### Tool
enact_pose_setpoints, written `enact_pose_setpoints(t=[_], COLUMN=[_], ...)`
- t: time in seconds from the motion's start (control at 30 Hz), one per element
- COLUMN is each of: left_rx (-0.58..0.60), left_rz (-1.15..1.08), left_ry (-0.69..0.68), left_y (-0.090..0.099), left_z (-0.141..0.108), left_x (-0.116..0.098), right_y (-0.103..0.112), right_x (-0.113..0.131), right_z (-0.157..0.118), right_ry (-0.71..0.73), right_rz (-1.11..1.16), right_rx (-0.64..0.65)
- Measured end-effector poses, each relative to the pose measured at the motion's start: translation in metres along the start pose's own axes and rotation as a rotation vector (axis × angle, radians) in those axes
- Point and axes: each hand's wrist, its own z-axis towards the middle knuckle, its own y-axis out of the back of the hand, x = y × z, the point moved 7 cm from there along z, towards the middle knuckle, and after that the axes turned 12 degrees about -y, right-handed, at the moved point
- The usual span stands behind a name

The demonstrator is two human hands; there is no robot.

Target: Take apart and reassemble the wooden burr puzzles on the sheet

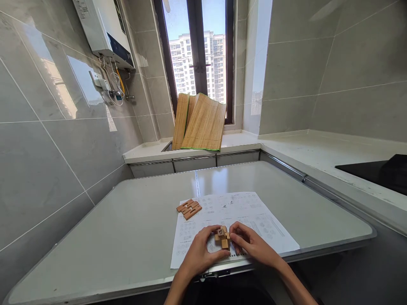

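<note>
A small wooden burr puzzle [222, 238] of interlocking blocks, with a dark mark on one block's end, is between my two hands over the printed sheet [267, 237]. My left hand [200, 250] curves round its left side, thumb at the near edge and fingers at the far edge. On the right side, the fingertips of my right hand [249, 241] are pinched together against a block of it. Several flat slotted wooden pieces [189, 209] lie side by side at the sheet's far left corner. My fingers cover parts of the puzzle's sides.
The pale table [127, 237] stands against a white counter [286, 148]. A folded bamboo mat [205, 123] leans by the window. On the right counter lies a black hob [378, 169]. A water heater [101, 29] hangs on the left wall.
</note>
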Motion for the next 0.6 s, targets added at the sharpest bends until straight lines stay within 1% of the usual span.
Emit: enact_pose_setpoints(t=[0.17, 0.43, 0.6], left_rx=[-0.030, -0.073, -0.061], left_rz=[-0.022, 0.005, 0.021], left_ry=[-0.022, -0.045, -0.070], left_y=[0.003, 0.007, 0.008], left_z=[0.001, -0.001, 0.000], left_x=[-0.009, -0.010, -0.016], right_y=[0.001, 0.000, 0.001], right_x=[-0.005, -0.004, -0.006], right_z=[0.003, 0.003, 0.005], right_ry=[-0.014, -0.006, -0.006], right_rz=[-0.001, -0.049, -0.130], right_rx=[-0.014, 0.004, 0.014])
